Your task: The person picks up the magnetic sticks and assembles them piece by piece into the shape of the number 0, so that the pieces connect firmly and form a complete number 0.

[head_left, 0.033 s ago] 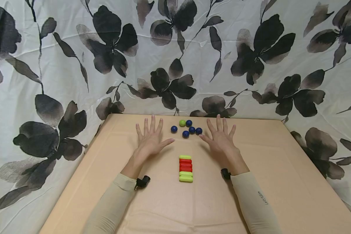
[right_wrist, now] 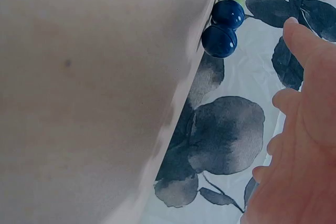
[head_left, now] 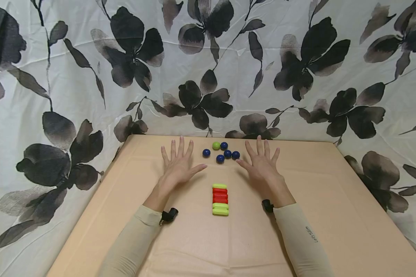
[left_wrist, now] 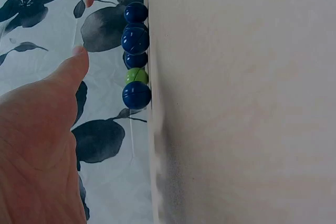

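"Where were the balls (head_left: 227,154)?"
"Loosely clustered on the worktop (head_left: 315,184), beyond the bars (head_left: 220,199), which lay in a neat row."
"Was anything held?"
"No: the left hand (head_left: 177,168) and right hand (head_left: 262,166), fingers spread, flanked the space beyond the bars, apparently parted to leave everything visible."

We see a tan tabletop (head_left: 225,242), faintly creased in its nearer part. Behind it and past both its sides, we find a wrinkled white floral-print fabric (head_left: 253,77), patterned with charcoal-grey blossoms and leaves on thin stems, some petals fading paler.
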Available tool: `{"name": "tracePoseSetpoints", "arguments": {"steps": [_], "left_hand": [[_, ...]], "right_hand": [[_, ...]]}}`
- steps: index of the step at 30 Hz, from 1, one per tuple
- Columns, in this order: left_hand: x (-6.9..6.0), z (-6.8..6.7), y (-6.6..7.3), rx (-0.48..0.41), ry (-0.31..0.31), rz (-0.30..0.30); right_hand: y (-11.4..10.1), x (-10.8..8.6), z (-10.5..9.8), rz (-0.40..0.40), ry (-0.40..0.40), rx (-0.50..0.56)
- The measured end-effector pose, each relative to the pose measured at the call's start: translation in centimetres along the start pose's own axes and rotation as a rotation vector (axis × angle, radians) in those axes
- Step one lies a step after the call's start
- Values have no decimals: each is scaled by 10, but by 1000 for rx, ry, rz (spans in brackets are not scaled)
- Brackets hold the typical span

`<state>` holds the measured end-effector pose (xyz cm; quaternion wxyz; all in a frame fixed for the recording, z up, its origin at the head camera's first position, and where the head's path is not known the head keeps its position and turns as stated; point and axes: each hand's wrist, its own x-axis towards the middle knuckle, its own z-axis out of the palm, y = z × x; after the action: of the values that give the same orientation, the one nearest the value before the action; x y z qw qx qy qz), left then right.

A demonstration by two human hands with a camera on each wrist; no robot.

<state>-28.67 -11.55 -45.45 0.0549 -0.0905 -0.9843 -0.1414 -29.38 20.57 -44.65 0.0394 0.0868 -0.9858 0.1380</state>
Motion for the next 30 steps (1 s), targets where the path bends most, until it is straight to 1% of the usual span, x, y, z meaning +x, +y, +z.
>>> {"name": "tracePoseSetpoints", "arguments": {"steps": [7,11,20,22,24,26,27,28,30], "left_hand": [[1,1,1,-12,1,-2],[3,2,2,-15,0,5],[13,6,9,-39,44,49],[18,9,12,-74,67,82],[25,10,16,-126,82,129],[33,14,22,-181,75,191],[36,16,25,-208,57,218],[40,18,30,-227,32,238],[46,23,38,-231,-23,265]], "right_hand": [[1,3,2,-4,-9,2],[1,5,4,-31,-7,16],[-8,12,0,-107,-8,152],[-13,12,-3,-133,-23,239],[-19,12,-5,-185,-80,342],[-26,13,-6,-243,-191,421],[-30,13,-5,-276,-257,443],[-33,13,-3,-312,-320,442],[-39,14,4,-364,-429,417]]}}
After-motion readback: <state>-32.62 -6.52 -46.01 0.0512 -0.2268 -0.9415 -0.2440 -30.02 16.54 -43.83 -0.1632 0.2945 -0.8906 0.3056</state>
